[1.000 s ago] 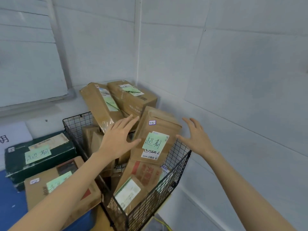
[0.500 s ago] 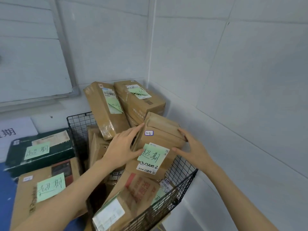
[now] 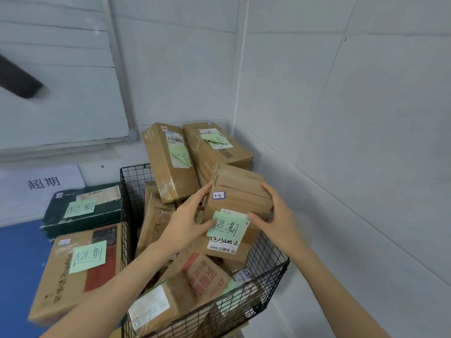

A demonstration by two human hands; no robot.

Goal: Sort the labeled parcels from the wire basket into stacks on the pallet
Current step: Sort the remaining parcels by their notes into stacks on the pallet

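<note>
Parcel [image 3: 240, 191] with the green note [image 3: 229, 224] — uppermost on the heap in the wire basket [image 3: 271, 257], tilted, label face toward the camera, lower end resting on the parcels beneath. Was clamped from both flanks. Left hand [image 3: 188, 220] at the 9 o'clock edge, fingers wrapped along the side, thumb laid across the face just beside the note. Right hand [image 3: 275, 218] at 3 o'clock, fingers curled over the upper corner, thumb pressed on the face at the note's edge.

Looked like stiff taped cardboard, creased near the top, small enough for two hands. Probably light to middling; weight not readable from here. Seemed dry and matte, so unlikely to slip. Best gripped as shown, on opposite sides with palms square, never by the note or the paper label, both likely to peel. Ought to go straight up toward 12 o'clock before swinging away, given two taller parcels [image 3: 168, 162] propped against the wall at 11 and 12 o'clock and a red-printed parcel [image 3: 202, 276] at 6 o'clock underneath.

Carried the same handwritten characters as the notes on the brown-and-red box [image 3: 73, 276] at 8 o'clock and the dark green box [image 3: 83, 215] at 9 o'clock, both outside the basket on the blue surface [image 3: 17, 252] — presumably the pallet and the matching stack.
</note>
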